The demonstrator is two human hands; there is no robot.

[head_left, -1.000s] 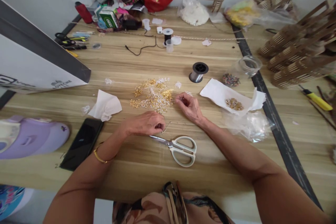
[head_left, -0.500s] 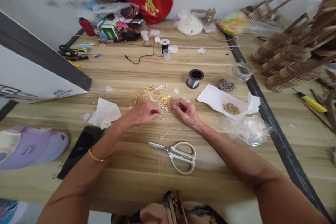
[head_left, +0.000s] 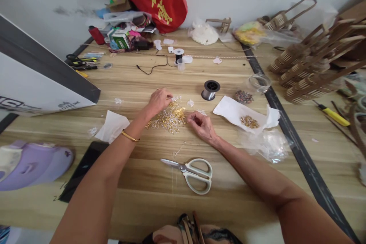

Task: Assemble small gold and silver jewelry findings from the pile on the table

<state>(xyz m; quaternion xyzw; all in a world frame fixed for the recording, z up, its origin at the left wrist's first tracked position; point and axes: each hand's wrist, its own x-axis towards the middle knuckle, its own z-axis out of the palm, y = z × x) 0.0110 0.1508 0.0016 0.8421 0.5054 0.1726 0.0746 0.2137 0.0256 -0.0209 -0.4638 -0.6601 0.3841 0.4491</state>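
Note:
Gold and silver beads [head_left: 173, 120] lie in a loose pile on the wooden table. My left hand [head_left: 160, 101] is over the pile's far edge, its fingers bent together beside some clear beads [head_left: 176, 99]; what they pinch is too small to see. At the pile's right side rests my right hand [head_left: 201, 125], thumb and fingertips together, with anything between them hidden. Nearer me lie a small ring with a short beaded strand [head_left: 175, 153] and white-handled scissors [head_left: 197, 175]. A small clear cluster [head_left: 190, 103] sits beyond my right hand.
A wire spool [head_left: 211, 90] stands beyond my right hand. To the right are white paper with gold beads [head_left: 228, 110], plastic bags [head_left: 273, 146] and a glass jar [head_left: 259, 84]. Left are a paper piece [head_left: 113, 126], a dark phone [head_left: 82, 169] and a large box [head_left: 42, 80].
My left hand has moved away from me and slightly left, from the pile's near side to its far edge, uncovering more beads. My right hand has stayed nearly in place. The view has shifted slightly.

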